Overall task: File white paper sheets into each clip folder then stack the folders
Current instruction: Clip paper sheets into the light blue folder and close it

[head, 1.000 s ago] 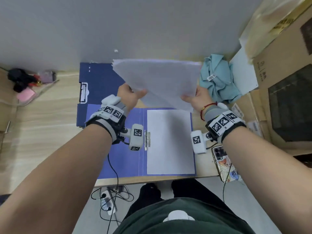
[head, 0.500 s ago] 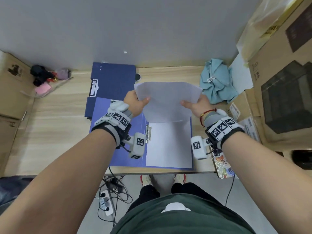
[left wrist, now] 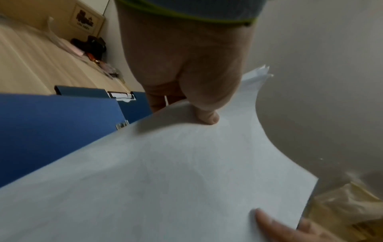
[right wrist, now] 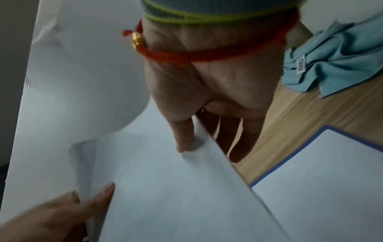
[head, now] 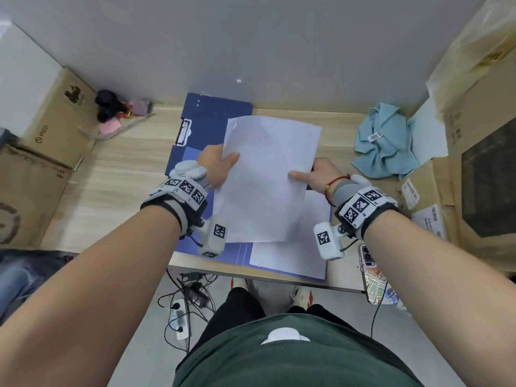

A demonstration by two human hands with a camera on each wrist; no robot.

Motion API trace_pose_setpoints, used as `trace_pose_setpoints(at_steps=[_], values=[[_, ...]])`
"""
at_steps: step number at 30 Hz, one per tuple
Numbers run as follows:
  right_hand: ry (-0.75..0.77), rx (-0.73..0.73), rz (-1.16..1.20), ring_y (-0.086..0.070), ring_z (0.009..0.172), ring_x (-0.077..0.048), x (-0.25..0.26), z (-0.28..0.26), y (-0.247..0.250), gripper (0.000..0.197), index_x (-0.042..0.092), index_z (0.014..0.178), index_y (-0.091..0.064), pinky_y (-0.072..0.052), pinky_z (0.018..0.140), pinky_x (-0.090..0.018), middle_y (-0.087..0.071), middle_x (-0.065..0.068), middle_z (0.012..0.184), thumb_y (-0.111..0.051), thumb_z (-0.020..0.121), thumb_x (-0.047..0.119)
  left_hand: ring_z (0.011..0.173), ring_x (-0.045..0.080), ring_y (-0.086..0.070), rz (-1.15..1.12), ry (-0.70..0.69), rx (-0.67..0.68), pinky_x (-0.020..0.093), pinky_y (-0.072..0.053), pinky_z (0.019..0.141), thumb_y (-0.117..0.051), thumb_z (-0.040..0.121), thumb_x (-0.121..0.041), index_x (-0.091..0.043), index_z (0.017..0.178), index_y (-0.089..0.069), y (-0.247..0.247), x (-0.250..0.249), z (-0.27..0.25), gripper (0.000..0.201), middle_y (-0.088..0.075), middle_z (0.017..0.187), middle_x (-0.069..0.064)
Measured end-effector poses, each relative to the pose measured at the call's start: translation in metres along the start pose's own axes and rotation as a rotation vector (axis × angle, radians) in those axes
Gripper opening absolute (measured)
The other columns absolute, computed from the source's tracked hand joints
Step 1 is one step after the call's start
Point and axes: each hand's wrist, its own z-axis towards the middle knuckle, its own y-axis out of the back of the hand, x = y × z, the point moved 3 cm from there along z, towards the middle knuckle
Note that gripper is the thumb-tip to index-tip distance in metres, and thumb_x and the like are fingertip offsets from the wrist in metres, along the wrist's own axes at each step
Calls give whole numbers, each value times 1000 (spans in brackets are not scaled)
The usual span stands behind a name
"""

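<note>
I hold a stack of white paper sheets [head: 268,177] in the air over the desk, tilted toward me. My left hand [head: 216,164] pinches its left edge, thumb [left wrist: 207,117] on top and fingers beneath. My right hand [head: 315,174] pinches the right edge the same way, thumb [right wrist: 183,139] on the sheets [right wrist: 165,188]. Under the sheets lies an open blue clip folder [head: 237,252] with white paper [head: 293,258] filed on its right half. A second, darker blue folder [head: 212,118] with a metal clip [head: 184,133] lies behind it, partly hidden by the sheets.
A crumpled teal cloth [head: 385,146] lies at the back right. Cardboard boxes [head: 50,121] flank the desk on both sides. A phone [head: 374,275] sits at the desk's front right edge. Small dark and pink items [head: 117,110] lie at the back left by the wall.
The sheets have come down and toward me, from held up flat against the wall to tilted over the open folder. Both hands kept their grip and moved closer to me.
</note>
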Motion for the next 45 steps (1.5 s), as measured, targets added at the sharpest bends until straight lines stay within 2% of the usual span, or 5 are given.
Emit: trace_pose_setpoints(at_steps=[3, 10, 23, 32, 45], values=[[16, -31, 115, -70, 97, -30, 14, 11, -10, 25, 9, 104, -70, -58, 86, -45, -72, -13, 104, -76, 82, 19, 81, 31, -63, 129, 31, 107, 37, -51, 77, -51, 100, -35, -10, 86, -58, 14, 24, -1, 29, -65, 79, 7], [-36, -24, -95, -70, 91, -21, 21, 38, -65, 14, 23, 96, -73, -60, 80, -37, -71, 0, 100, -71, 83, 24, 101, 35, -65, 109, 33, 348, 44, -51, 91, -49, 101, -36, -1, 113, -66, 21, 93, 20, 40, -69, 111, 17], [-154, -2, -422, -58, 79, -16, 21, 105, -166, 6, 22, 88, -70, -44, 73, -23, -64, 3, 87, -66, 85, 23, 103, 42, -62, 109, 273, 235, 43, -46, 83, -46, 101, -42, 10, 109, -60, 8, 193, 95, 54, -63, 113, 26], [-45, 26, -481, -55, 79, -9, 72, 177, -193, 11, 26, 83, -63, -38, 59, -13, -64, 10, 84, -64, 85, 37, 76, 26, -48, 75, 512, 230, 31, -36, 67, -46, 99, -41, -5, 78, -48, 4, 213, 112, 41, -48, 71, 6], [-96, 71, -617, -67, 84, -18, 67, 234, -234, 23, 23, 87, -75, -54, 81, -26, -73, 4, 87, -73, 76, 43, 112, 36, -59, 225, 551, 348, 45, -48, 97, -45, 93, -52, -14, 138, -49, -10, 218, 134, 60, -57, 134, 7]])
